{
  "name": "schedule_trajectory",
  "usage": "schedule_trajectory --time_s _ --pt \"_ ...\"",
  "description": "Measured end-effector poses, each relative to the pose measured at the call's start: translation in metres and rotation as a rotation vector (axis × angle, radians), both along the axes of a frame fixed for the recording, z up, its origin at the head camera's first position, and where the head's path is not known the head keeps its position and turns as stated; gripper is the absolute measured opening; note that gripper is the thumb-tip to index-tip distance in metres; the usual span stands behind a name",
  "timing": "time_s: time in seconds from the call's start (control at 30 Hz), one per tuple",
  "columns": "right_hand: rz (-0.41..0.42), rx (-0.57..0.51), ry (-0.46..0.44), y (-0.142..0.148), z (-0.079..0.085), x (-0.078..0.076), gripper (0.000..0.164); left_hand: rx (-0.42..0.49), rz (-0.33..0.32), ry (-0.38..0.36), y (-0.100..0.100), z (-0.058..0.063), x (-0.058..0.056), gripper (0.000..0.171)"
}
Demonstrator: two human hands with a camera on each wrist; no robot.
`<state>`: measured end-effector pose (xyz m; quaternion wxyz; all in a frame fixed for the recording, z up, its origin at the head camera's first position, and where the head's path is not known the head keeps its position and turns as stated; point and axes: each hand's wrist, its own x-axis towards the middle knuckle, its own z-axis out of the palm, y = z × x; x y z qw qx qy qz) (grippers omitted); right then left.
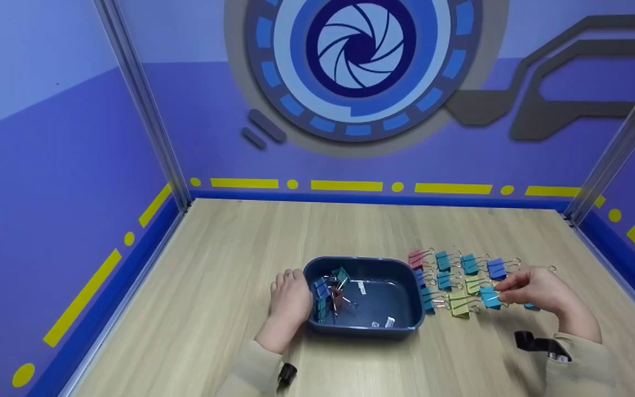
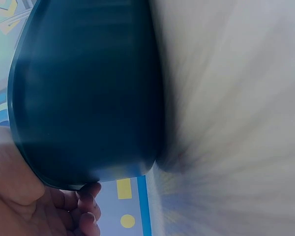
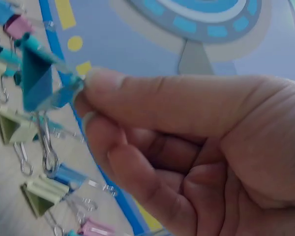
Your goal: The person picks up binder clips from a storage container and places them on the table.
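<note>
My right hand (image 1: 538, 289) pinches a light-blue binder clip (image 1: 490, 298) between thumb and fingers, holding it over the front right of a group of clips. In the right wrist view, the clip (image 3: 37, 81) hangs from the fingertips, one wire handle downward. At the left end of a dark blue plastic bin (image 1: 364, 332), my left hand (image 1: 290, 298) holds the rim, its fingers bent by the outer wall in the left wrist view. Inside the bin, several binder clips (image 1: 322, 288) in blue, green and red lie jumbled at the left, with small white labels on the floor.
Right of the bin, binder clips stand in rough rows: a red one (image 1: 418, 259), teal ones (image 1: 469, 264), a blue one (image 1: 497, 269) and yellow ones (image 1: 459, 305). The wooden table (image 1: 229, 248) meets printed purple panels (image 1: 350, 165) at the back and sides.
</note>
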<state>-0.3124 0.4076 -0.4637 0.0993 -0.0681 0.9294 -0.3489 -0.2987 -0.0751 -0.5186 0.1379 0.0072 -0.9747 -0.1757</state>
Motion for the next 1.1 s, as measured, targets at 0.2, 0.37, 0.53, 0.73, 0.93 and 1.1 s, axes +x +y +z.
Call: schedule_trajectory --time_s 0.2,0.37,0.53,0.73,0.93,1.1 --pt "-0.005 -0.016 -0.011 0.011 -0.008 -0.002 0.027 0.002 0.001 -0.018 0.0 -0.001 -0.001 0.021" --pt "-0.013 -0.049 -0.02 0.019 -0.006 0.0 0.033 0.003 -0.001 0.006 -0.001 -0.001 -0.001 0.02" --pt "-0.027 -0.058 -0.055 0.02 -0.008 -0.001 0.033 0.003 -0.003 0.044 -0.001 -0.002 -0.001 0.017" --pt "-0.001 -0.026 -0.08 0.013 -0.016 -0.007 0.027 0.004 -0.007 0.025 -0.001 -0.002 0.0 0.02" --pt "-0.004 0.019 -0.096 0.005 -0.02 -0.01 0.021 -0.004 -0.006 0.018 -0.001 -0.001 0.0 0.02" --pt "-0.015 0.056 -0.103 -0.001 -0.023 -0.01 0.017 -0.01 -0.007 0.022 -0.001 -0.001 0.0 0.02"
